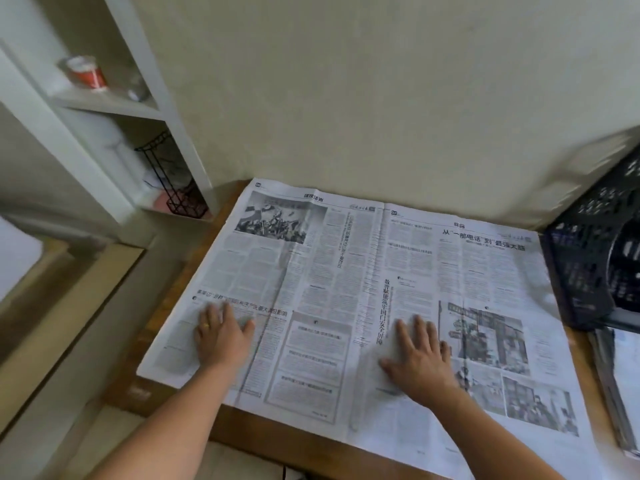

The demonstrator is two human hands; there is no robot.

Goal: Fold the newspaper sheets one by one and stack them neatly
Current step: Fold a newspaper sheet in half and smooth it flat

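A large newspaper sheet (346, 278) lies fully spread out and flat on a wooden table (159, 386), covering most of its top. My left hand (221, 334) rests palm down on the sheet's left page near the front, fingers spread, a gold ring on one finger. My right hand (419, 355) presses palm down just right of the centre crease, fingers also apart. Neither hand grips the paper. A stack of other newspapers (620, 386) sits at the right edge of the table, partly cut off by the frame.
A dark perforated plastic crate (595, 258) stands at the back right of the table, touching the sheet's corner. A white shelf unit (114, 109) stands to the left with a red-and-white cup (86, 72) and a black wire rack (173, 181). A plain wall backs the table.
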